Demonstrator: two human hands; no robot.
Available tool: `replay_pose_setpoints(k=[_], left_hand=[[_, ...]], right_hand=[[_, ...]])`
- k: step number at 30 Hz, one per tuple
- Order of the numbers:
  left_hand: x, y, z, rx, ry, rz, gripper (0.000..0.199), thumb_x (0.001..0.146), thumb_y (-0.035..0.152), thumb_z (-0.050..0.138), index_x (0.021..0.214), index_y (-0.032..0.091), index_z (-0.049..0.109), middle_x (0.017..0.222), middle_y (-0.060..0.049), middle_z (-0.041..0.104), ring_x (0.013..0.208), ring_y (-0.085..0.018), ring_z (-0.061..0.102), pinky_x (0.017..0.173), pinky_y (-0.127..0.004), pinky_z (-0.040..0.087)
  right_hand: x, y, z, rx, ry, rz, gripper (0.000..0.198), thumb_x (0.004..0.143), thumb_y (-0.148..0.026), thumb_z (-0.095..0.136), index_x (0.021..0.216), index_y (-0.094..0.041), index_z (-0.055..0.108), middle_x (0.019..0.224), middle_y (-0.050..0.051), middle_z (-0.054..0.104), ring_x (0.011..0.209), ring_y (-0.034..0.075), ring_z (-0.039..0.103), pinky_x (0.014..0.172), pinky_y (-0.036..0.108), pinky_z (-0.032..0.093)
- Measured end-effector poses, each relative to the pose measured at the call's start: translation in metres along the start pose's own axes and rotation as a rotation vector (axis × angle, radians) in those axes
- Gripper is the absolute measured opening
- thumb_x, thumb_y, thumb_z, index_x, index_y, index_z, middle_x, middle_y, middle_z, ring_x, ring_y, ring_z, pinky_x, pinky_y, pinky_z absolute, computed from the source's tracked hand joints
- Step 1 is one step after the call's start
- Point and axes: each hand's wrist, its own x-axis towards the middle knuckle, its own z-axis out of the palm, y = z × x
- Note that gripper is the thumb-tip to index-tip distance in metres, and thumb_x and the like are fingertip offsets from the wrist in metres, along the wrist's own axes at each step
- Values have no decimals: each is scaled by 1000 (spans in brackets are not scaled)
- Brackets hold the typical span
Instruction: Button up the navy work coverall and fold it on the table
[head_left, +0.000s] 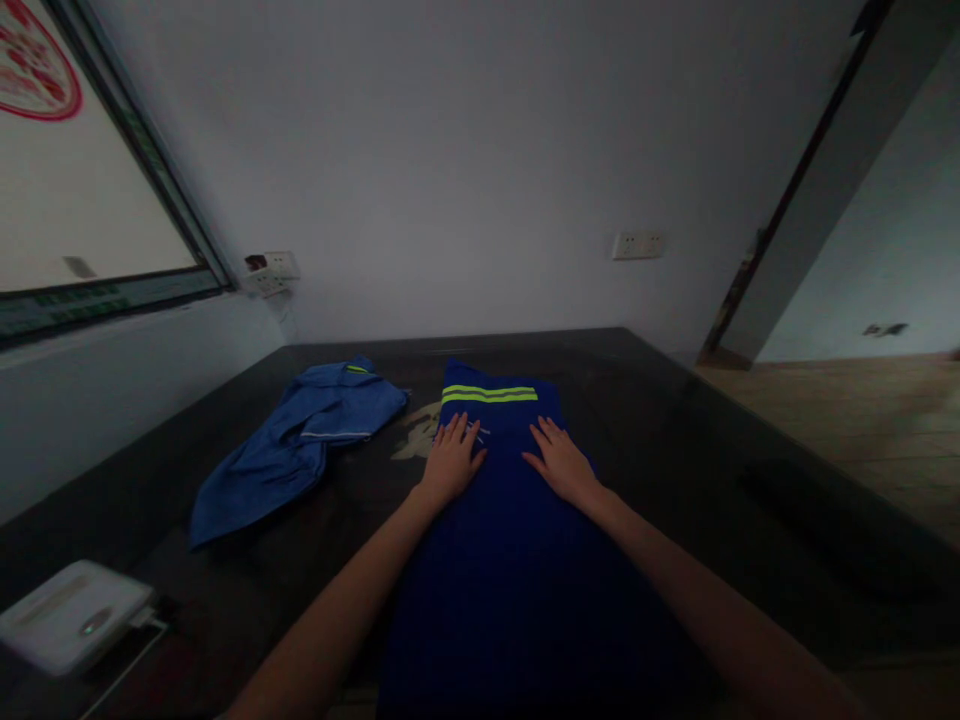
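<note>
A dark blue garment (pixel 510 560) with two yellow-green stripes near its far end lies spread lengthwise on the dark tabletop (pixel 660 440). My left hand (pixel 452 460) rests flat on its left edge, just below the stripes, fingers stretched out. Opposite, my right hand (pixel 561 460) lies flat on the right edge, fingers spread. Neither hand grips the cloth. Whether the garment is a shirt or trousers cannot be made out. Its near end runs into shadow at the bottom of the view.
A crumpled lighter blue garment (pixel 292 440) lies to the left. A pale patch (pixel 418 432) shows on the tabletop beside my left hand. At the near left sits a white device (pixel 79 612) with a cable. Wall sockets (pixel 637 246) are behind the table; a dark flat object (pixel 825 520) lies right.
</note>
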Motion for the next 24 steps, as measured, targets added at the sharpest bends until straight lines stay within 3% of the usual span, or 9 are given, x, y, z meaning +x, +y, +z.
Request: replay_pose_setpoints(k=[6, 12, 24], left_hand=[[-1, -12, 26, -3, -34, -5, 56, 93, 46, 33, 144, 24, 27, 151, -9, 23, 139, -26, 18, 112, -46, 18], [-2, -12, 24, -14, -50, -5, 55, 92, 45, 34, 144, 30, 24, 152, -7, 19, 140, -26, 16, 112, -46, 16], [-14, -2, 14, -9, -67, -15, 54, 92, 42, 37, 143, 29, 26, 152, -8, 19, 140, -26, 15, 112, -47, 17]], right_hand=[[6, 20, 28, -78, -84, 19, 65, 92, -54, 26, 141, -12, 33, 147, 16, 30, 137, 25, 23, 111, 46, 18], [5, 17, 27, -88, -119, 38, 68, 92, -57, 21, 144, -15, 27, 149, 14, 25, 139, 24, 19, 111, 46, 15], [-8, 10, 20, -112, -130, 45, 64, 93, -55, 21, 143, -17, 30, 149, 13, 27, 138, 23, 22, 111, 45, 16]])
